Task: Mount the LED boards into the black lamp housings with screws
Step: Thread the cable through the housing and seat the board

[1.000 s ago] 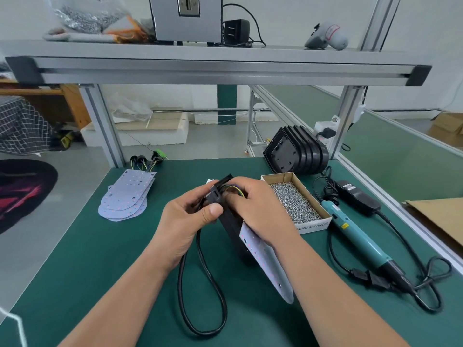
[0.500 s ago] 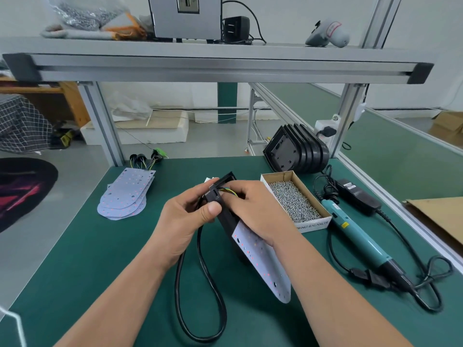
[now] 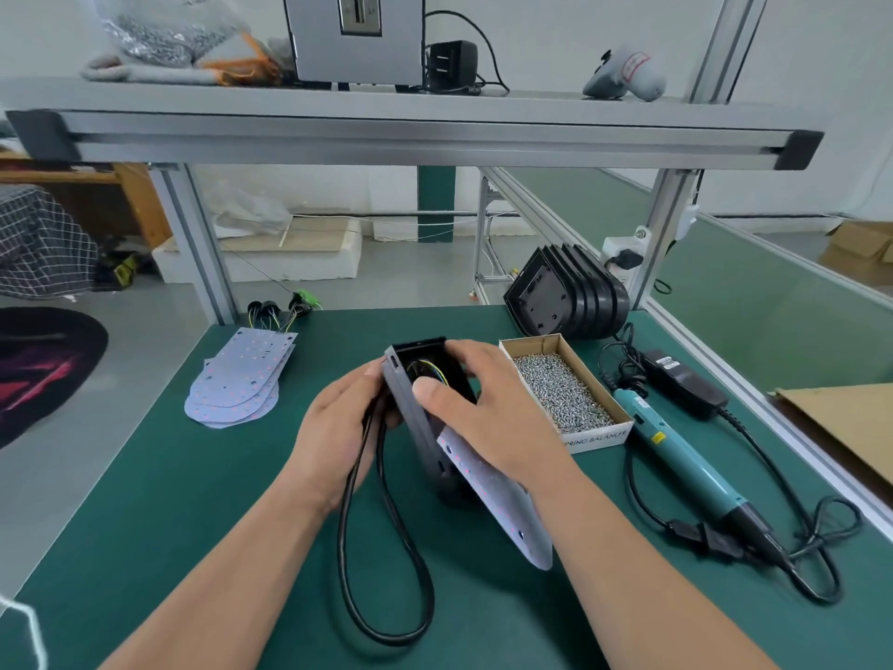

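1. Black lamp housing (image 3: 418, 427), tilted on edge, sits just left of the screw box (image 3: 599, 436).
2. Left hand (image 3: 333, 427): grip clamped on the housing's left side.
3. Right hand (image 3: 493, 418): grip clamped across its open top; LED board (image 3: 497, 510) leans beneath that wrist.

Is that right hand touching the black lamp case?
Touching. The head view shows the right hand with its thumb lying on the black lamp housing rim and fingers wrapped over its far side.

1 head-worn wide-angle view looks forward and down, close over the green workbench (image 3: 145, 476).
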`<act>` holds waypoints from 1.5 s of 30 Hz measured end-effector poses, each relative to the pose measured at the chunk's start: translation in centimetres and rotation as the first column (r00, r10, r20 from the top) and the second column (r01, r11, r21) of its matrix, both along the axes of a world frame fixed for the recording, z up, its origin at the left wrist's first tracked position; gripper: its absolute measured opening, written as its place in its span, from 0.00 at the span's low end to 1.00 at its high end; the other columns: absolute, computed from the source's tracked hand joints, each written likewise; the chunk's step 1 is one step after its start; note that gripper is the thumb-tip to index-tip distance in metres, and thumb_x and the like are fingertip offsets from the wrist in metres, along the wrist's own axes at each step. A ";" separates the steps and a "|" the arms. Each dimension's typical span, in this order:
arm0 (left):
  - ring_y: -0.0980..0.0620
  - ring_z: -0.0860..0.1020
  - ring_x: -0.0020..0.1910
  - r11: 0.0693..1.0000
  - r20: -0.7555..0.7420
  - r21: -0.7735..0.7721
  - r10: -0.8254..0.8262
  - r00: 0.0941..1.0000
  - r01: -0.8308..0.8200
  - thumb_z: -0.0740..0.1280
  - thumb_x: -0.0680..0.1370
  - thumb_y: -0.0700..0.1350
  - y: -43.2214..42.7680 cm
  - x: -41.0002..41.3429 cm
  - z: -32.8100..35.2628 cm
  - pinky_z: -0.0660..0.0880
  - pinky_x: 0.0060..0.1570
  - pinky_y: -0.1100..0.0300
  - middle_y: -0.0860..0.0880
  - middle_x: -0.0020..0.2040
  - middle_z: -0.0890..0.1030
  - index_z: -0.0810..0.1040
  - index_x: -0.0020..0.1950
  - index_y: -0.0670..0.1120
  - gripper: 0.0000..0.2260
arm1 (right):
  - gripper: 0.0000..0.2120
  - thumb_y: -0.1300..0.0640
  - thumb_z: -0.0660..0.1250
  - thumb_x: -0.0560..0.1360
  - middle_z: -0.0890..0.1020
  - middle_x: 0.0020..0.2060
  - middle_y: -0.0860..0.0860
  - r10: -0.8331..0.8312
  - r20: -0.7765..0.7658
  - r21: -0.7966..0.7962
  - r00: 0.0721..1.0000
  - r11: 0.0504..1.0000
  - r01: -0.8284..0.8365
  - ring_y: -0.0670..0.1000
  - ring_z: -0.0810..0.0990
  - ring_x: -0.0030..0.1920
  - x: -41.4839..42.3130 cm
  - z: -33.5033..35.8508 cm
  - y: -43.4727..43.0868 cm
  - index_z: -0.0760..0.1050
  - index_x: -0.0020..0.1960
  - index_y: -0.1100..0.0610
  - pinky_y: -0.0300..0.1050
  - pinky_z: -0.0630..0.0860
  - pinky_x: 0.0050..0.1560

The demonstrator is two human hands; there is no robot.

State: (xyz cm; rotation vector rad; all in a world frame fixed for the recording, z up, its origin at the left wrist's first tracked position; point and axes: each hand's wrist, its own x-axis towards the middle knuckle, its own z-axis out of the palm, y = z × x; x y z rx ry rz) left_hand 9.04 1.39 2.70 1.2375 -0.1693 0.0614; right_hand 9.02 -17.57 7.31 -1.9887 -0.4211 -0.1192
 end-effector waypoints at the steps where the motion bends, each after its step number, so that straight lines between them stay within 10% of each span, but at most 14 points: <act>1: 0.36 0.78 0.66 1.000 0.021 0.012 -0.023 1.000 0.022 0.58 0.87 0.42 -0.1 0.0 0.1 0.70 0.71 0.37 0.27 0.67 0.78 0.81 0.68 0.37 0.17 | 0.30 0.27 0.66 0.69 0.75 0.68 0.39 -0.006 0.005 -0.080 1.000 0.997 0.007 0.42 0.67 0.74 -0.1 -0.1 0.1 0.74 0.68 0.36 0.41 0.64 0.73; 3: 0.34 0.77 0.71 0.997 0.028 -0.012 -0.077 0.997 0.077 0.56 0.86 0.37 -0.3 0.0 0.3 0.72 0.74 0.40 0.33 0.70 0.79 0.79 0.71 0.37 0.18 | 0.40 0.26 0.68 0.68 0.71 0.75 0.51 0.062 -0.074 -0.093 0.995 0.993 -0.068 0.50 0.62 0.80 -0.2 0.0 0.5 0.70 0.75 0.44 0.54 0.63 0.79; 5: 0.33 0.77 0.72 0.995 0.030 -0.023 -0.092 0.995 0.093 0.56 0.86 0.37 -0.3 0.0 0.4 0.72 0.74 0.39 0.35 0.70 0.80 0.79 0.72 0.38 0.18 | 0.30 0.34 0.73 0.71 0.77 0.68 0.52 0.110 -0.107 -0.005 0.988 0.994 -0.112 0.52 0.72 0.73 0.0 0.0 0.7 0.74 0.70 0.42 0.59 0.70 0.74; 10: 0.35 0.80 0.63 0.999 0.004 -0.039 -0.019 1.000 0.020 0.60 0.87 0.41 -0.6 0.2 -0.2 0.75 0.67 0.41 0.33 0.65 0.82 0.82 0.68 0.41 0.15 | 0.33 0.34 0.74 0.65 0.77 0.69 0.43 0.044 -0.117 0.003 0.992 0.999 -0.044 0.40 0.75 0.69 0.1 0.1 0.8 0.68 0.69 0.26 0.51 0.72 0.73; 13: 0.38 0.81 0.54 0.997 -0.031 -0.015 0.070 0.997 -0.070 0.64 0.85 0.42 -0.9 0.6 -0.4 0.78 0.60 0.44 0.36 0.59 0.85 0.85 0.62 0.43 0.11 | 0.42 0.34 0.74 0.65 0.78 0.68 0.48 0.031 -0.114 -0.022 0.993 0.999 -0.034 0.45 0.77 0.68 0.1 0.2 0.8 0.69 0.76 0.44 0.53 0.74 0.70; 17: 0.51 0.74 0.43 0.972 -0.051 0.004 0.235 0.971 -0.235 0.65 0.86 0.40 -0.1 1.6 -0.5 0.74 0.44 0.62 0.44 0.47 0.80 0.85 0.59 0.43 0.09 | 0.15 0.42 0.72 0.69 0.83 0.48 0.33 0.000 -0.056 0.065 0.998 0.998 0.003 0.34 0.81 0.50 0.1 0.7 -0.3 0.76 0.54 0.30 0.29 0.76 0.48; 22: 0.55 0.78 0.41 0.951 -0.104 0.090 0.305 0.947 -0.296 0.66 0.86 0.40 -0.1 1.9 -1.2 0.78 0.47 0.61 0.51 0.43 0.82 0.86 0.56 0.48 0.09 | 0.21 0.36 0.73 0.70 0.81 0.57 0.31 -0.016 -0.092 0.055 0.996 0.998 0.021 0.29 0.78 0.58 0.0 0.4 -0.9 0.73 0.60 0.25 0.23 0.72 0.50; 27: 0.56 0.80 0.42 0.746 0.044 0.542 0.434 0.900 -0.387 0.67 0.84 0.43 -1.8 1.4 -2.0 0.74 0.46 0.58 0.58 0.43 0.84 0.81 0.49 0.61 0.11 | 0.48 0.30 0.72 0.65 0.72 0.74 0.40 -0.072 -0.157 -0.017 0.985 0.997 0.070 0.38 0.71 0.72 0.7 0.0 -1.9 0.61 0.82 0.38 0.39 0.69 0.67; 36: 0.49 0.67 0.74 0.409 0.357 0.759 0.388 0.850 -0.506 0.65 0.85 0.45 -2.3 -0.8 -0.8 0.67 0.74 0.52 0.51 0.74 0.69 0.74 0.78 0.58 0.21 | 0.50 0.22 0.70 0.64 0.70 0.75 0.44 -0.136 -0.144 -0.094 0.980 0.988 0.124 0.42 0.72 0.73 1.4 -0.9 -2.2 0.60 0.81 0.37 0.52 0.69 0.76; 41: 0.61 0.79 0.66 0.865 0.265 0.452 0.102 0.959 -0.216 0.61 0.85 0.56 -3.3 -3.1 -0.3 0.76 0.62 0.61 0.63 0.67 0.81 0.72 0.74 0.69 0.18 | 0.53 0.16 0.67 0.61 0.70 0.71 0.47 -0.204 -0.118 -0.123 0.972 0.974 0.190 0.46 0.74 0.71 1.8 -1.4 -2.3 0.60 0.81 0.36 0.54 0.72 0.74; 45: 0.50 0.81 0.66 0.900 0.142 0.436 -0.085 0.986 0.015 0.67 0.85 0.56 -4.4 -3.2 -0.8 0.82 0.54 0.52 0.56 0.70 0.81 0.62 0.81 0.68 0.26 | 0.54 0.17 0.63 0.67 0.68 0.75 0.53 -0.170 -0.099 -0.214 0.980 0.966 0.146 0.51 0.69 0.76 1.8 -1.4 -2.9 0.57 0.84 0.45 0.49 0.67 0.74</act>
